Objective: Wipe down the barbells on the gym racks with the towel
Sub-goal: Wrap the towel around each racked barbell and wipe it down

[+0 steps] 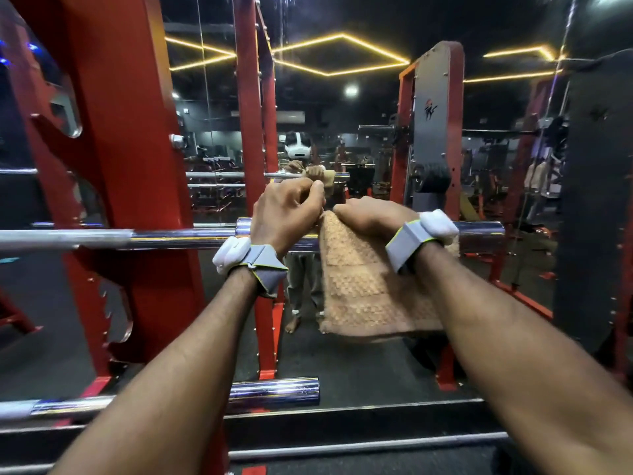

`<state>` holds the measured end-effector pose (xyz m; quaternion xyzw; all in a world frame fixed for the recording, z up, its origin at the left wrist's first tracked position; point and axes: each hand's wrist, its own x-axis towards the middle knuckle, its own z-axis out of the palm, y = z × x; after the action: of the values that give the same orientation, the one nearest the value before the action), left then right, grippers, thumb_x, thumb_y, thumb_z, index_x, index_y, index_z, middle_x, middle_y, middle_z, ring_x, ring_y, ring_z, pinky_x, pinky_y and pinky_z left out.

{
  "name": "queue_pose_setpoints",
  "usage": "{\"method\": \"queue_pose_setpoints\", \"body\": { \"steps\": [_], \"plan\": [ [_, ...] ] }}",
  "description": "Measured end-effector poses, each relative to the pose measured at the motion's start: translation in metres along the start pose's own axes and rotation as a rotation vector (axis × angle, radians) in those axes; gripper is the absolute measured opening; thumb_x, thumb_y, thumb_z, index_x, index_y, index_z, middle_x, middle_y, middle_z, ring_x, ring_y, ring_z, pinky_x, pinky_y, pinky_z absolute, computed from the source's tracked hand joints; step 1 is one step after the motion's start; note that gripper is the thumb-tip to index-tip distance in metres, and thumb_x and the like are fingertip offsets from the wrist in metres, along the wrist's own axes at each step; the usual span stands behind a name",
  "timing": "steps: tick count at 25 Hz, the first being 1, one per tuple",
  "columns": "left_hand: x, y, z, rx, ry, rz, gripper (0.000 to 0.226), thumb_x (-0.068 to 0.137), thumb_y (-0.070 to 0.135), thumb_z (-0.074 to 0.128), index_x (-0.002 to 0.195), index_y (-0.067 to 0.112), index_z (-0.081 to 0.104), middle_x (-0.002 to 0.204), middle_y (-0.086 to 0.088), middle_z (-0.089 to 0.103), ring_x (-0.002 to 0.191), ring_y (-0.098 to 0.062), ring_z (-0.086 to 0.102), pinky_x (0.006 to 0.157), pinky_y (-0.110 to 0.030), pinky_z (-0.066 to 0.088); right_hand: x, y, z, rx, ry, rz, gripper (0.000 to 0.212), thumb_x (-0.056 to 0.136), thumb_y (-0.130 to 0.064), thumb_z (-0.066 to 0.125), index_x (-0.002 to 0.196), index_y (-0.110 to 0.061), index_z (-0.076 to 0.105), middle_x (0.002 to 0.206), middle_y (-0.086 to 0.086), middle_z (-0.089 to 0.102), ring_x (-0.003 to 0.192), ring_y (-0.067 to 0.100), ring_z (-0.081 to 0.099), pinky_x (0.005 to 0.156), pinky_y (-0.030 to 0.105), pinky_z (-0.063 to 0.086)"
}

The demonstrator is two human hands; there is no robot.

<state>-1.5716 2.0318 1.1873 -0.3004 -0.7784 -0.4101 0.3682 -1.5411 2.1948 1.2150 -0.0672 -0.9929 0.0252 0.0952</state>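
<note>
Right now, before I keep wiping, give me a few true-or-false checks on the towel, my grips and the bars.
1. The towel hangs down from the upper barbell. True.
2. Only the right grip holds the towel. False: the left grip pinches its top edge too.
3. The towel is blue. False: it is brownish-orange.
4. A second barbell lies lower down, nearer the camera. True.
5. The rack post left of the grips is red. True.

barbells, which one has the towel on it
The upper barbell, with the brown towel draped over it; the lower barbell is bare.
</note>
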Motion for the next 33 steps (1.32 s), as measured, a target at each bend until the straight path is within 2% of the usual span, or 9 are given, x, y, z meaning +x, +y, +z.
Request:
{"method": "queue_pose_setpoints", "body": {
  "steps": [3, 6, 10, 17, 19, 21, 26, 29, 33],
  "plan": [
    [0.001, 0.000, 0.000, 0.029, 0.041, 0.039, 0.037, 0.089, 0.045, 0.049, 0.071, 0.014, 0.055, 0.058, 0.001, 0.051, 0.065, -0.024, 0.057, 0.055, -0.032, 0.041, -0.029, -0.018, 0.023, -0.087, 0.455, -0.013, 0.050, 0.103, -0.042, 0.025, 0.102, -0.018, 0.068, 0.109, 0.013, 0.070, 0.102, 0.034, 0.065, 0.083, 0.043, 0.039],
    [0.002, -0.004, -0.001, -0.069, 0.016, 0.055, 0.035, 0.088, 0.044, 0.048, 0.076, 0.016, 0.065, 0.070, 0.002, 0.063, 0.073, -0.019, 0.063, 0.064, -0.036, 0.050, -0.060, -0.010, 0.058, -0.288, 0.900, -0.182, 0.038, 0.100, -0.044, 0.035, 0.093, -0.020, 0.064, 0.086, 0.003, 0.067, 0.081, 0.028, 0.061, 0.079, 0.043, 0.037],
    [0.002, -0.009, -0.001, -0.174, -0.030, 0.188, 0.032, 0.090, 0.035, 0.049, 0.072, 0.017, 0.069, 0.080, 0.005, 0.064, 0.081, -0.014, 0.062, 0.073, -0.039, 0.050, -0.054, 0.003, 0.038, -0.208, 0.711, -0.210, 0.048, 0.099, -0.053, 0.028, 0.095, -0.020, 0.064, 0.090, 0.005, 0.070, 0.087, 0.031, 0.064, 0.077, 0.044, 0.043],
    [0.000, -0.011, -0.003, -0.260, -0.041, 0.234, 0.029, 0.094, 0.029, 0.051, 0.079, 0.018, 0.073, 0.099, 0.007, 0.063, 0.100, -0.006, 0.059, 0.089, -0.033, 0.048, -0.005, -0.008, -0.010, 0.037, -0.091, 0.008, 0.048, 0.106, -0.045, 0.028, 0.129, -0.016, 0.058, 0.136, 0.008, 0.057, 0.124, 0.029, 0.051, 0.106, 0.045, 0.039],
    [0.001, -0.009, -0.002, -0.203, 0.004, 0.208, 0.028, 0.094, 0.030, 0.051, 0.081, 0.020, 0.074, 0.102, 0.009, 0.064, 0.103, -0.007, 0.058, 0.091, -0.031, 0.046, 0.005, -0.016, -0.010, 0.083, -0.120, -0.013, 0.046, 0.104, -0.041, 0.030, 0.129, -0.016, 0.060, 0.133, -0.001, 0.057, 0.125, 0.024, 0.051, 0.108, 0.043, 0.037],
    [0.002, -0.008, 0.000, -0.157, 0.046, 0.192, 0.028, 0.094, 0.031, 0.051, 0.083, 0.020, 0.074, 0.101, 0.010, 0.065, 0.101, -0.010, 0.058, 0.090, -0.032, 0.046, 0.013, -0.020, -0.005, 0.059, -0.103, -0.039, 0.050, 0.101, -0.043, 0.028, 0.129, -0.017, 0.060, 0.139, 0.010, 0.058, 0.124, 0.028, 0.054, 0.106, 0.044, 0.040],
    [-0.002, -0.010, 0.002, -0.156, 0.033, 0.211, 0.028, 0.094, 0.032, 0.049, 0.084, 0.019, 0.072, 0.094, 0.008, 0.064, 0.093, -0.010, 0.062, 0.084, -0.035, 0.050, 0.012, -0.015, 0.007, -0.027, 0.008, -0.107, 0.089, 0.073, -0.061, 0.004, 0.132, -0.018, 0.054, 0.137, 0.017, 0.057, 0.123, 0.036, 0.055, 0.096, 0.047, 0.043],
    [-0.001, -0.001, -0.013, -0.265, 0.016, 0.136, 0.031, 0.092, 0.028, 0.050, 0.081, 0.012, 0.074, 0.086, 0.000, 0.068, 0.086, -0.012, 0.064, 0.082, -0.035, 0.051, -0.001, -0.014, 0.010, -0.061, 0.165, -0.113, 0.078, 0.092, -0.062, 0.008, 0.126, -0.015, 0.061, 0.132, 0.018, 0.061, 0.121, 0.038, 0.057, 0.089, 0.045, 0.041],
    [0.003, -0.021, -0.053, -0.069, 0.037, 0.139, 0.027, 0.093, 0.027, 0.053, 0.082, 0.015, 0.075, 0.085, 0.003, 0.070, 0.082, -0.010, 0.065, 0.077, -0.032, 0.052, -0.021, -0.018, 0.009, -0.043, 0.295, -0.121, 0.064, 0.104, -0.052, 0.018, 0.112, -0.013, 0.068, 0.122, 0.019, 0.066, 0.113, 0.037, 0.061, 0.078, 0.040, 0.036]
  ]
}}
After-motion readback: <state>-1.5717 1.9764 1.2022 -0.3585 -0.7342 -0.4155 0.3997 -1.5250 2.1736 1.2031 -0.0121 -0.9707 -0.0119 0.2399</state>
